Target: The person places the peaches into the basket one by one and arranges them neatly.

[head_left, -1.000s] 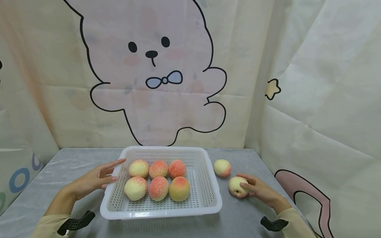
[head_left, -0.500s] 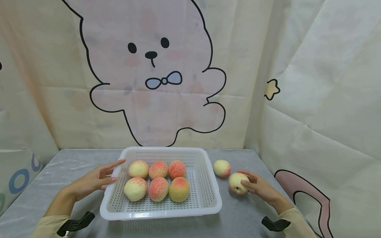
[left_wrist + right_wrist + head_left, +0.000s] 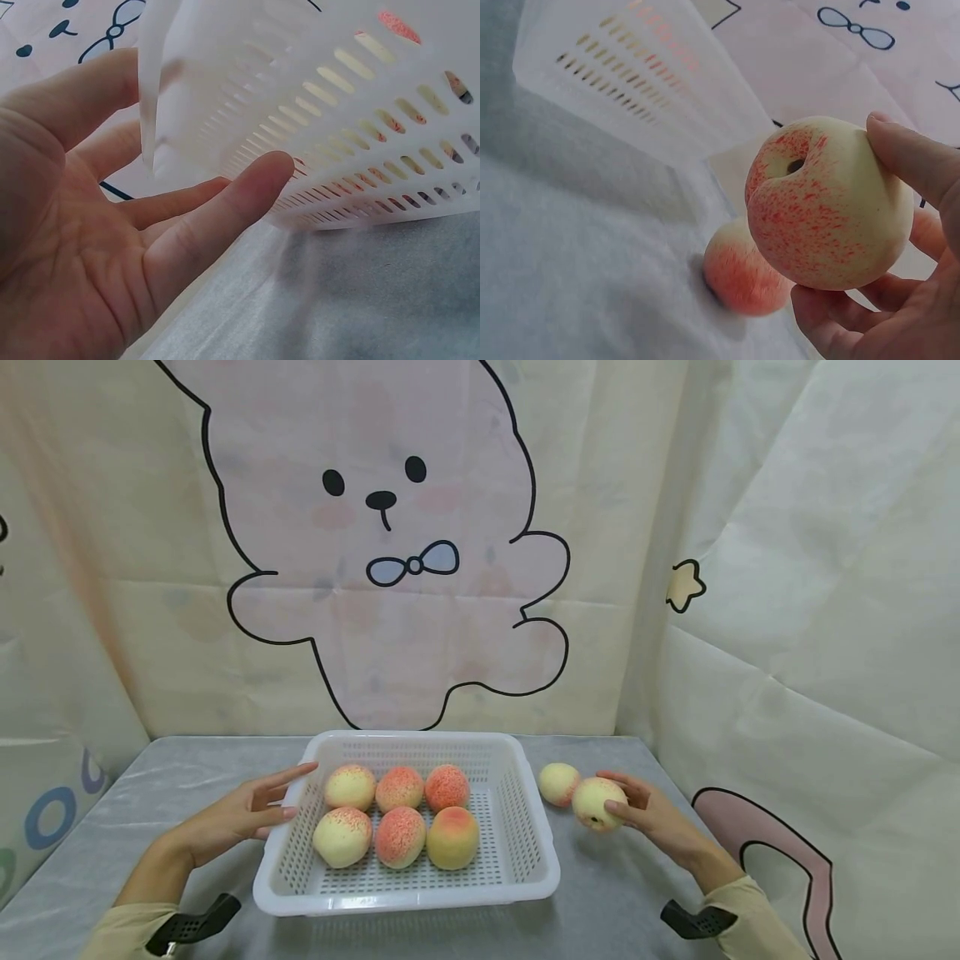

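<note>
A white plastic basket (image 3: pixel 517 827) holds several peaches, yellow and red, in two rows. My left hand (image 3: pixel 232 814) holds the basket's left rim, fingers over the rim and thumb (image 3: pixel 259 184) by the slotted outer wall. To the right of the basket, my right hand (image 3: pixel 660 822) grips a pale yellow peach (image 3: pixel 825 210) with red speckles between thumb and fingers, raised off the table. Another peach (image 3: pixel 558 783) lies on the table beside the basket, behind and left of the gripped one; its red-tinged side (image 3: pixel 746 274) shows in the right wrist view.
A grey cloth (image 3: pixel 600 893) covers the table. Behind it hangs a cream curtain (image 3: pixel 600 693) with a cartoon bear, and a pale curtain (image 3: pixel 810 652) closes the right side. Black straps (image 3: pixel 697 920) sit at both wrists.
My right hand has lifted its peach off the table, moving it up and slightly away toward the other loose peach. The left hand and the basket stay put.
</note>
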The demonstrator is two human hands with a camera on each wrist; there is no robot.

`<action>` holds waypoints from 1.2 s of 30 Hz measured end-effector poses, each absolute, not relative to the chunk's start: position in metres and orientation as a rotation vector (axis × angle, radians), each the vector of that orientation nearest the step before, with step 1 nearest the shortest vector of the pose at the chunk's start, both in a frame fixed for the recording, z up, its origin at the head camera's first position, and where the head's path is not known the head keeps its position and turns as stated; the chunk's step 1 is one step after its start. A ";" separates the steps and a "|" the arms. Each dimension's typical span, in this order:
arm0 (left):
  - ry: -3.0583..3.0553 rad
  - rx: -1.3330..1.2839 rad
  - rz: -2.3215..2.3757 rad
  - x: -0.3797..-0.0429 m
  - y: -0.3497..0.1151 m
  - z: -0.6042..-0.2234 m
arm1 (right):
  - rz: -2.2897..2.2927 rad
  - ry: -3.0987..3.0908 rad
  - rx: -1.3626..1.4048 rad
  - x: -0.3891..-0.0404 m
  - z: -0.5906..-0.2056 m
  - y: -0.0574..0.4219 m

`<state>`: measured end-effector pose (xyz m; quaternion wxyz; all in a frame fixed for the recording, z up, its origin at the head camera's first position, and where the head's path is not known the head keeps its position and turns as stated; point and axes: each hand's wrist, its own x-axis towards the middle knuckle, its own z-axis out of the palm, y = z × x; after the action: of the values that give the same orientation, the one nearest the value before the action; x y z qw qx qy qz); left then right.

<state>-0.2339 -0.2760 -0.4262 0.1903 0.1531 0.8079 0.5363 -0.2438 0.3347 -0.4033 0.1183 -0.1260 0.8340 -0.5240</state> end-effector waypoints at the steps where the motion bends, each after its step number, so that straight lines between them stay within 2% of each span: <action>1: 2.271 0.425 1.507 -0.234 -0.276 -0.426 | -1.535 2.445 -0.381 -0.243 -0.401 0.333; 21: 2.265 0.410 1.513 -0.235 -0.276 -0.428 | -1.535 2.455 -0.609 -0.234 -0.371 0.293; 36: 2.262 0.427 1.513 -0.235 -0.276 -0.427 | -1.527 2.358 -0.772 -0.235 -0.372 0.260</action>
<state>-0.2354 -0.2761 -0.4272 0.1923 0.1520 0.8059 0.5389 -0.2346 0.2596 -0.3725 0.1140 -0.2632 0.8042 -0.5206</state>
